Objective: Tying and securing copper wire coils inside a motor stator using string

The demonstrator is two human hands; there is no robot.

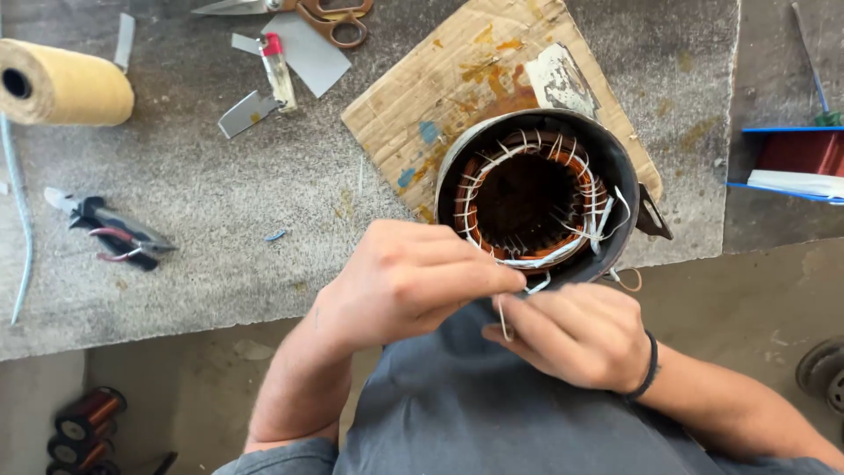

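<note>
Lower centre of the frame: the left hand (406, 281) and the right hand (576, 334) meet just below the rim of a round dark metal motor stator (538, 198) with copper windings laced in white cord. The left grip is closed, fingertips pinched on the white lacing cord (527, 264) at the stator's near edge. The right grip is also closed on a strand of the same cord, apparently a short loop hanging beneath the fingers; the view there is poor. The stator stands on a stained cardboard sheet (457, 88) at centre of the grey table (220, 202). Left of centre lie black pliers (119, 233). Upper left: a cream twine roll (66, 84). Top edge: brown-handled scissors (308, 13).
</note>
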